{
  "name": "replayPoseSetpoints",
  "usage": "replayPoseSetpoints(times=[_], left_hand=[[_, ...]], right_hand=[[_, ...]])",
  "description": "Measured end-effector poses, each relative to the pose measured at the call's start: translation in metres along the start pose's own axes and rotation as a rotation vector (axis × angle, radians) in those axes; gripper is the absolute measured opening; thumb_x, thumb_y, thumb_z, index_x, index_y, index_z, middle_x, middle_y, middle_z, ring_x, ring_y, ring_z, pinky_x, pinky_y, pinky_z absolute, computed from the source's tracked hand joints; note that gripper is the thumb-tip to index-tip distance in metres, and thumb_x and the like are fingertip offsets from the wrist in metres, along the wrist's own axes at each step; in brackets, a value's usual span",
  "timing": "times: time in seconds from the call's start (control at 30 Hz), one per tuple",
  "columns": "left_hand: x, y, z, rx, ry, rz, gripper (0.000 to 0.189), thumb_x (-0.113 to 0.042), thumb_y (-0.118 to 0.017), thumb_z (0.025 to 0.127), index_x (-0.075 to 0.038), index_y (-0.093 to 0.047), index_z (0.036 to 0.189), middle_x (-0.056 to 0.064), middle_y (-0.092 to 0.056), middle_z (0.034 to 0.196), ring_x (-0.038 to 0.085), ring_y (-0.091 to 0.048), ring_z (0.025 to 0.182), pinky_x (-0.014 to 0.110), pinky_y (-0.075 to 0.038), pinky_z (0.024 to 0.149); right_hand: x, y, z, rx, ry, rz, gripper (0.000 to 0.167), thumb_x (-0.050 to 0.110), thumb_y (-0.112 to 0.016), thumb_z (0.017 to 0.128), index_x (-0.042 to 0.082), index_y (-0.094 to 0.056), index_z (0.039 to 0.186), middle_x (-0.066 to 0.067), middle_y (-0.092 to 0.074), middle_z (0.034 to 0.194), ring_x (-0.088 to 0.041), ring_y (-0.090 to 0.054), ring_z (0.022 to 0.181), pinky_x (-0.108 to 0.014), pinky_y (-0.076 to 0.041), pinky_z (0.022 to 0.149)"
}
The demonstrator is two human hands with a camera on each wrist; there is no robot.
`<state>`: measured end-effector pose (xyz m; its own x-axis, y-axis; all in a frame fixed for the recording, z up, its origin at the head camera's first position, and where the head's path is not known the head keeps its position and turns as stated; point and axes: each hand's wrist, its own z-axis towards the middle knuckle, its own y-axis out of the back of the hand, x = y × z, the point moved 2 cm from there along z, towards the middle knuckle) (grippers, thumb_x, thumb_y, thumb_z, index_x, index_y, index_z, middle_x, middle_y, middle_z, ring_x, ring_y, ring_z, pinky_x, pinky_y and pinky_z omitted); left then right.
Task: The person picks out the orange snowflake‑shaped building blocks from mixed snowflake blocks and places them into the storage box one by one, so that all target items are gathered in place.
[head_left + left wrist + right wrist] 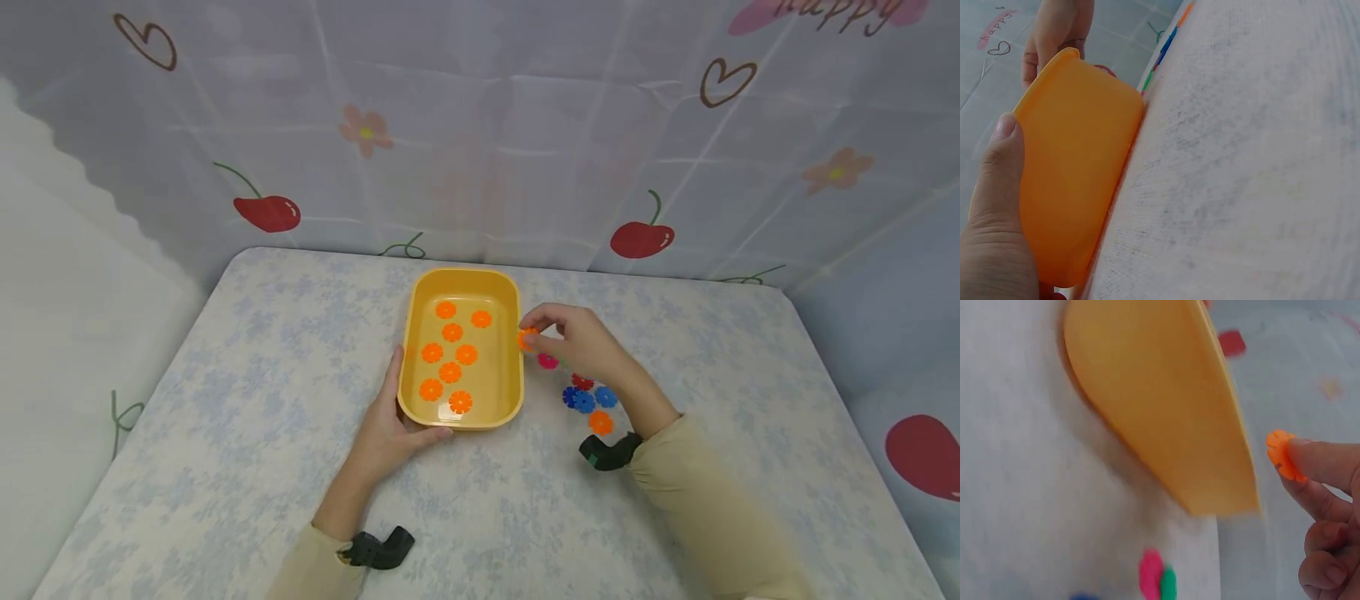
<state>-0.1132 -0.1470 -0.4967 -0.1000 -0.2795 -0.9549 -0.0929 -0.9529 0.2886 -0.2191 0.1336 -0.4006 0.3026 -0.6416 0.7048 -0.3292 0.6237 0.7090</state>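
Note:
My left hand (382, 442) holds a yellow plastic tray (510, 417) at its near left corner, thumb along the near wall and fingers on the left side. Several orange notched plastic discs (450, 372) lie spread over the tray's floor. Just off the tray's right rim, my right hand (588, 342) pinches one more orange notched disc (1280, 453) between thumb and forefinger. In the right wrist view that disc is raised to about rim height, with the other fingers curled below it.
On the tabletop (225, 400) right of the tray lie a pink disc (548, 362), a green one (1168, 584), a red one (583, 381), several blue ones (606, 397) and an orange one (601, 422). A printed curtain (480, 125) hangs behind the table.

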Motion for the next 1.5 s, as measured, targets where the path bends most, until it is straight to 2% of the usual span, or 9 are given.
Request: replayPoseSetpoints(times=[0.03, 0.1, 0.23, 0.3, 0.53, 0.83, 1.13, 1.4, 1.5], left_hand=[[0.000, 0.000, 0.000, -0.002, 0.006, 0.000, 0.129, -0.031, -0.091, 0.072, -0.035, 0.004, 0.160, -0.008, -0.012, 0.167, 0.015, -0.030, 0.148, 0.031, -0.027, 0.118], [0.000, 0.000, 0.000, -0.002, 0.010, 0.004, 0.129, -0.032, -0.091, 0.072, -0.032, 0.004, 0.160, -0.008, -0.012, 0.167, 0.015, -0.030, 0.149, 0.031, -0.027, 0.118], [0.000, -0.001, 0.000, 0.003, 0.014, 0.008, 0.129, -0.033, -0.090, 0.072, -0.028, 0.003, 0.161, -0.009, -0.012, 0.167, 0.014, -0.031, 0.148, 0.029, -0.028, 0.117], [-0.001, 0.000, 0.000, 0.004, 0.015, 0.002, 0.129, -0.033, -0.090, 0.072, -0.028, 0.003, 0.161, -0.009, -0.012, 0.167, 0.014, -0.031, 0.148, 0.026, -0.028, 0.116], [0.000, 0.000, -0.001, 0.005, 0.031, -0.010, 0.130, -0.032, -0.091, 0.071, -0.029, 0.003, 0.161, -0.011, -0.011, 0.167, 0.014, -0.033, 0.147, 0.009, -0.027, 0.109], [0.002, 0.000, 0.000, -0.001, 0.016, -0.003, 0.129, -0.033, -0.091, 0.071, -0.028, 0.003, 0.161, -0.011, -0.013, 0.167, 0.014, -0.036, 0.146, 0.007, -0.029, 0.107], [0.000, 0.001, 0.000, 0.010, 0.009, 0.033, 0.130, -0.035, -0.090, 0.072, -0.028, 0.004, 0.161, -0.007, -0.011, 0.167, 0.018, -0.034, 0.147, 0.013, -0.030, 0.111], [-0.002, 0.001, -0.001, 0.010, 0.009, 0.040, 0.130, -0.034, -0.090, 0.072, -0.027, 0.005, 0.161, -0.005, -0.011, 0.168, 0.019, -0.032, 0.148, 0.015, -0.030, 0.113], [-0.001, 0.001, -0.001, 0.011, 0.003, 0.039, 0.130, -0.034, -0.090, 0.072, -0.028, 0.005, 0.161, -0.005, -0.011, 0.168, 0.019, -0.034, 0.147, 0.014, -0.031, 0.112]], right_hand=[[0.008, -0.007, 0.002, 0.026, 0.021, -0.017, 0.015, 0.022, -0.071, 0.093, 0.018, -0.071, 0.108, 0.003, -0.070, 0.104, -0.019, -0.061, 0.099, -0.047, -0.048, 0.098], [0.020, -0.021, 0.007, 0.071, 0.034, -0.077, 0.012, 0.024, -0.072, 0.092, 0.021, -0.071, 0.104, 0.006, -0.070, 0.099, -0.019, -0.060, 0.098, -0.044, -0.049, 0.096], [0.035, -0.043, 0.012, 0.139, 0.042, -0.225, 0.009, 0.026, -0.075, 0.090, 0.025, -0.073, 0.099, 0.010, -0.066, 0.095, -0.018, -0.053, 0.092, -0.031, -0.047, 0.076], [0.039, -0.051, 0.013, 0.157, 0.046, -0.278, 0.008, 0.026, -0.076, 0.089, 0.027, -0.074, 0.096, 0.010, -0.064, 0.092, -0.016, -0.050, 0.089, -0.027, -0.043, 0.073], [0.049, -0.065, 0.016, 0.178, 0.145, -0.450, 0.007, 0.025, -0.081, 0.084, 0.022, -0.076, 0.088, 0.007, -0.063, 0.078, -0.017, -0.044, 0.083, -0.033, -0.035, 0.078], [0.048, -0.076, 0.021, 0.179, 0.147, -0.539, 0.008, 0.025, -0.082, 0.082, 0.023, -0.076, 0.086, 0.009, -0.066, 0.077, -0.017, -0.044, 0.085, -0.033, -0.031, 0.076], [0.048, -0.081, 0.022, 0.147, 0.192, -0.686, 0.012, 0.030, -0.084, 0.080, 0.028, -0.080, 0.091, 0.006, -0.072, 0.092, -0.019, -0.045, 0.085, -0.032, -0.030, 0.072], [0.047, -0.081, 0.021, 0.141, 0.210, -0.686, 0.008, 0.031, -0.084, 0.080, 0.030, -0.081, 0.087, 0.011, -0.074, 0.085, -0.020, -0.044, 0.082, -0.034, -0.027, 0.072], [0.047, -0.078, 0.019, 0.139, 0.207, -0.624, 0.011, 0.029, -0.082, 0.082, 0.028, -0.081, 0.093, 0.008, -0.074, 0.091, -0.019, -0.045, 0.083, -0.033, -0.030, 0.072]])
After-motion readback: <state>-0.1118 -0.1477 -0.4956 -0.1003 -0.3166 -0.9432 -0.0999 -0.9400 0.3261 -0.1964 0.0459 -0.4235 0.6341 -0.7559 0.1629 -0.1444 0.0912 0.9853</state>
